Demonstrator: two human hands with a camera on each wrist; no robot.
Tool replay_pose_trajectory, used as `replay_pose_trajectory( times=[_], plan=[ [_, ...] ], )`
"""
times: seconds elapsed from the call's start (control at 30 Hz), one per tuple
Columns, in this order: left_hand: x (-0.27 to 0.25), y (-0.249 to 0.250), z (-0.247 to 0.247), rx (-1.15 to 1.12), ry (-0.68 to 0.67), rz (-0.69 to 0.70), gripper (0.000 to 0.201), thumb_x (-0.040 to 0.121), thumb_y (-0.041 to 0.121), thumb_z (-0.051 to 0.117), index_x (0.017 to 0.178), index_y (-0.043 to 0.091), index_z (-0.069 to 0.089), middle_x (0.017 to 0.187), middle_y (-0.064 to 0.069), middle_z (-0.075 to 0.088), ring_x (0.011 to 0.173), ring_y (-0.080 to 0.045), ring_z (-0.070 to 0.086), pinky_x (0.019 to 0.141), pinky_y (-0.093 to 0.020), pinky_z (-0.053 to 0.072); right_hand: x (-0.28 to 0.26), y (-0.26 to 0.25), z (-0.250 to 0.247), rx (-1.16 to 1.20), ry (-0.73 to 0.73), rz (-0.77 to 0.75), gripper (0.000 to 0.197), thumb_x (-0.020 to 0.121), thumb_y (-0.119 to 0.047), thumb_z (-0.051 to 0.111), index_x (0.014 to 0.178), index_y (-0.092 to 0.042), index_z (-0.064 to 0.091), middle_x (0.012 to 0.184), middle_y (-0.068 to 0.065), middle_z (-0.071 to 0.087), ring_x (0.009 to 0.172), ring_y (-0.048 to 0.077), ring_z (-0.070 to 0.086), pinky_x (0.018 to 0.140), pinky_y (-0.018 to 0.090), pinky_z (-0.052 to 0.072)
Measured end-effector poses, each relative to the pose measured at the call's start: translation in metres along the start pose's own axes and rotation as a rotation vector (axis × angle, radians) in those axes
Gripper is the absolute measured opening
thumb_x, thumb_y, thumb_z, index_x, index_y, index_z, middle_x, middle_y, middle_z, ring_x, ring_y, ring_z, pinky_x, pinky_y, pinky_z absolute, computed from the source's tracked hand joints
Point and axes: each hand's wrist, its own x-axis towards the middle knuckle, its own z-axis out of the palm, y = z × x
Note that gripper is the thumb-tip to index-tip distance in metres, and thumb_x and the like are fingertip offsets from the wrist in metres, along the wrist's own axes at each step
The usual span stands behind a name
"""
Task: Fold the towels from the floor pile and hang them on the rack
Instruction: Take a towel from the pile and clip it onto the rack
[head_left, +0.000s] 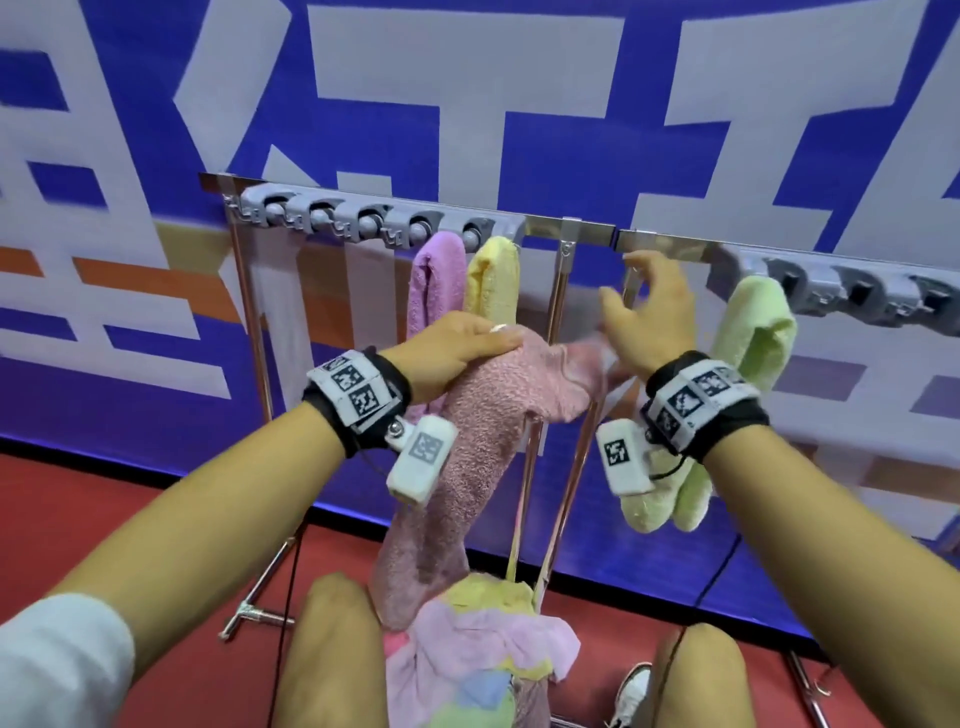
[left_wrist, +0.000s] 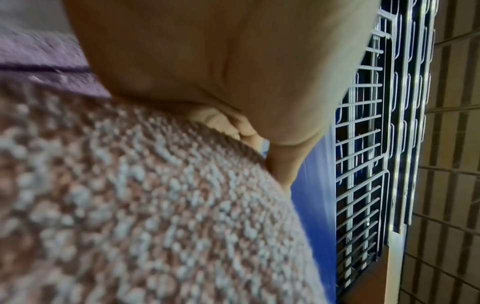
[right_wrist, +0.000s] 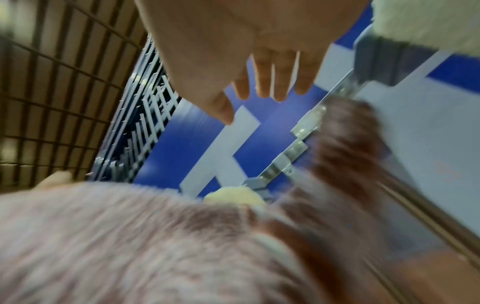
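I'm holding the pink towel in my left hand; my right hand, fingers spread and empty, should guide it squarely over the rack.

A fuzzy pink terry towel hangs folded lengthwise, its top end bunched high, its tail dropping to the jumbled pile of pastel towels on the floor. On the chrome rack, lilac, yellow and green folded towels hang.
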Motion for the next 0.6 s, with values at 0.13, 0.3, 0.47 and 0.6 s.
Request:
replay_pose_trajectory(
  times=[0.13, 0.3, 0.47, 0.6],
  plan=[
    [0.006, 0.017, 0.016, 0.032, -0.079, -0.051, 0.034, 0.097, 0.002, 0.048, 0.072, 0.007, 0.071, 0.064, -0.004, 0.069, 0.056, -0.009, 0.063, 0.058, -0.019, 0.051, -0.031, -0.035, 0.027, 0.318, -0.438, -0.023, 0.021, 0.096, -0.025, 0.057, 0.106, -0.012, 0.07, 0.105, -0.001, 0.069, 0.094, 0.008, 0.061, 0.088, 0.026, 0.046],
    [0.0, 0.017, 0.006, 0.046, -0.108, -0.055, 0.053, 0.096, -0.007, 0.042, 0.058, 0.009, 0.074, 0.058, -0.002, 0.068, 0.05, -0.007, 0.063, 0.051, -0.016, 0.049, -0.045, -0.042, 0.037, 0.587, -0.727, 0.25, 0.034, 0.099, -0.039, 0.052, 0.1, -0.013, 0.074, 0.098, 0.006, 0.075, 0.094, 0.015, 0.069, 0.089, 0.026, 0.051],
    [-0.014, 0.007, -0.009, 0.004, -0.035, -0.099, 0.025, 0.098, 0.006, 0.048, 0.083, -0.002, 0.067, 0.055, 0.001, 0.066, 0.046, -0.005, 0.059, 0.048, -0.015, 0.046, -0.043, -0.038, 0.035, 0.582, -0.751, 0.206, 0.033, 0.098, -0.026, 0.056, 0.1, 0.003, 0.071, 0.094, 0.013, 0.071, 0.085, 0.017, 0.064, 0.084, 0.031, 0.05],
    [-0.021, 0.008, -0.004, -0.008, -0.06, -0.127, 0.025, 0.102, 0.007, 0.039, 0.088, -0.002, 0.057, 0.039, 0.003, 0.055, 0.034, 0.002, 0.049, 0.038, -0.009, 0.037, -0.038, -0.036, 0.028, 0.694, -0.653, 0.253, 0.035, 0.099, -0.028, 0.055, 0.098, 0.005, 0.066, 0.087, 0.016, 0.064, 0.081, 0.024, 0.059, 0.079, 0.036, 0.049]
  ],
)
